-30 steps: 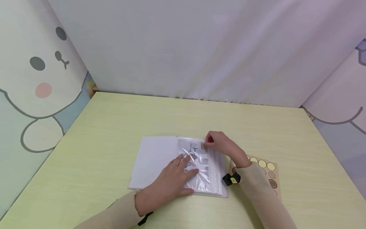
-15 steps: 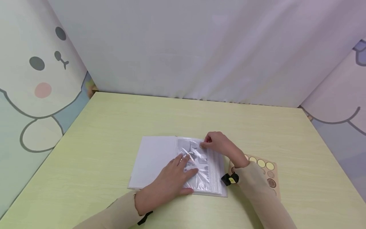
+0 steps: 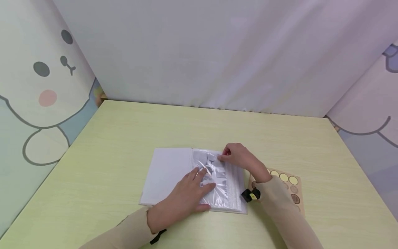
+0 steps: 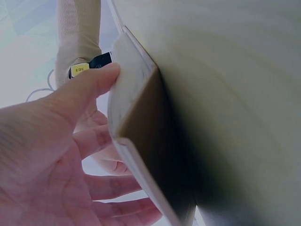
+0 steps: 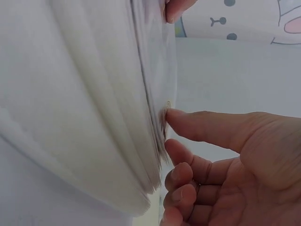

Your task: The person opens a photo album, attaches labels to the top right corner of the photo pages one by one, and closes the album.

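A photo album lies open on the table, its blank white inside cover to the left. On the right is a clear plastic pocket page with a grey picture in it. My left hand rests with spread fingers across the lower part of this page, its thumb at the near edge in the left wrist view. At the page's upper right corner, my right hand has its thumb and curled fingers at the edge. A small pale yellow sticker shows at the thumb tip in the right wrist view, mostly hidden.
Partly under the right forearm lies a tan sheet of round yellow and brown stickers. A black wrist camera mount sits beside the album's right edge. White curtain hangs along the table's back edge.
My right hand has shifted slightly left at the page corner, and the tan bit under its thumb has gone from sight in the head view. The left hand stays where it was.
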### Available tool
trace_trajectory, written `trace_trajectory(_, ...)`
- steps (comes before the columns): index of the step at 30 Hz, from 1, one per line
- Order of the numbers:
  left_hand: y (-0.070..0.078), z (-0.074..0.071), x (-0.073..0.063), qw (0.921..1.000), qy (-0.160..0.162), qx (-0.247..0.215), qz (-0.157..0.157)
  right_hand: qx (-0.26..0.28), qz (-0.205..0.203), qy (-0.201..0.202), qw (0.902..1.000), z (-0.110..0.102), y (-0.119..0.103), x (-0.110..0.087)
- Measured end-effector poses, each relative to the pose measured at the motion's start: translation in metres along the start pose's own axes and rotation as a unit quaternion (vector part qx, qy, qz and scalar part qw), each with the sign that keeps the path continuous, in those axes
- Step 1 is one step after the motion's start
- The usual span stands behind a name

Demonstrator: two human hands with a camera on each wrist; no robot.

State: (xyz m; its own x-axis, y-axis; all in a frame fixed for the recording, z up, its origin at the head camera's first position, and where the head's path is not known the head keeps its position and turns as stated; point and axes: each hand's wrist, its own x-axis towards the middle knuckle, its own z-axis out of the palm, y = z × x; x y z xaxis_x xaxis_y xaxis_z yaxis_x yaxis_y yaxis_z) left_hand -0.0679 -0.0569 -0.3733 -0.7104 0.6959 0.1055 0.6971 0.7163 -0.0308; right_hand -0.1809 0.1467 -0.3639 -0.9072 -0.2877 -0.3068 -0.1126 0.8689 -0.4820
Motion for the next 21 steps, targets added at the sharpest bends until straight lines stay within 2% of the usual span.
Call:
trace_trajectory(5, 0.000, -0.001, 0.000, 0.9999, -0.008, -0.005, -0.002, 0.017, -0.005, 0.015, 0.9997, -0.006, 0.003, -0.007)
trace_trajectory(12, -0.001, -0.004, -0.001, 0.9995, -0.023, -0.023, -0.004, 0.010, -0.045, 0.044, 0.9980, -0.014, 0.010, -0.022)
trace_trajectory(21, -0.003, -0.006, -0.002, 0.9994, -0.016, -0.029, 0.005, -0.006, -0.089, 0.080, 0.9928, -0.008, 0.017, -0.052)
